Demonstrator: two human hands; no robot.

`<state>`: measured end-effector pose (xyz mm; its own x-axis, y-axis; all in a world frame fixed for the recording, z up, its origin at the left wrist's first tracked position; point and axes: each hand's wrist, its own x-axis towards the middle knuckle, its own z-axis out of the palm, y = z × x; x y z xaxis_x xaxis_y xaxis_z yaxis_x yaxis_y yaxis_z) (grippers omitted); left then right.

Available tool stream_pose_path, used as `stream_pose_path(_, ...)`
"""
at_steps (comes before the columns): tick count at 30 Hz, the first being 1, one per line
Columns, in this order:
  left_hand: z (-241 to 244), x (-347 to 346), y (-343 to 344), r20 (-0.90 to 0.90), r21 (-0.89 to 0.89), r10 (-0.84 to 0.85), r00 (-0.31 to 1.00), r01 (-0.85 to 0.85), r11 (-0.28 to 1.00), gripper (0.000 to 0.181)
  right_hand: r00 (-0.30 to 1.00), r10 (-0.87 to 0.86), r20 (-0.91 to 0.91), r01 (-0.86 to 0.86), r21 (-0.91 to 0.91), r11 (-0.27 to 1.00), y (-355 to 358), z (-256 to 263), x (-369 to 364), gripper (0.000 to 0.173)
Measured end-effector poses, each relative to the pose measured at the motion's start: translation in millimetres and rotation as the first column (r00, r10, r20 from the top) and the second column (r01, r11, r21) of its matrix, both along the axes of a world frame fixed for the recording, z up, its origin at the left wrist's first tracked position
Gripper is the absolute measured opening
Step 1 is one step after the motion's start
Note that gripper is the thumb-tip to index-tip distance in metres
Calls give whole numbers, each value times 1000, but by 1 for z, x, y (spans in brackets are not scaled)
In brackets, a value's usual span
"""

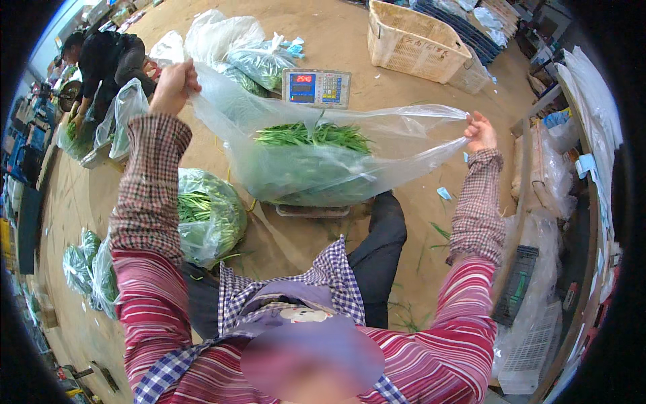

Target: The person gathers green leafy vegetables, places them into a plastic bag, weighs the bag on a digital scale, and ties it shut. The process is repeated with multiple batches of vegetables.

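A large clear plastic bag [303, 174] is stretched wide between my hands. My left hand [176, 86] grips its upper left edge, and my right hand [478, 130] pinches its pulled-out right corner. Inside lies a heap of long green leafy stalks [313, 137], showing through the bag's mouth and blurred behind the film. The bag rests on a weighing scale, whose platform edge [313, 211] shows below it. Behind the bag stands the scale's display panel [317, 88], lit with red digits.
A full bag of green stalks [212, 217] sits by my left leg, with smaller tied bags [83, 262] farther left. More filled bags [257, 60] lie behind the scale. A cream plastic crate [416, 45] stands back right. Another person [108, 63] bends over bags at the left.
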<state>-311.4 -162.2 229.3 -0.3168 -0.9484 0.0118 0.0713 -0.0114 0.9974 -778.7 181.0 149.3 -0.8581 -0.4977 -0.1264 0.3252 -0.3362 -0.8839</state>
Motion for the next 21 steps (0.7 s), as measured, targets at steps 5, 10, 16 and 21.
stream_pose_path(5, 100, -13, -9, -31, -168, -287, 958, 278, 946, 22, 987, -33, -155, 18, -99, 995, -1, 83, -15, 27)
stream_pose_path(10, 54, -17, 27, 236, -240, -79, 969, 136, 961, 19, 989, 75, -124, -70, 42, 997, 7, 70, 14, 25)
stream_pose_path(16, 77, 24, 17, 28, -195, -104, 994, 108, 975, 20, 951, 86, -297, -66, 79, 995, 43, 98, 63, 27)
stream_pose_path(21, 27, 28, 61, 178, 8, -339, 924, 344, 939, 18, 992, -67, -102, 87, 204, 975, 49, 53, 41, 27)
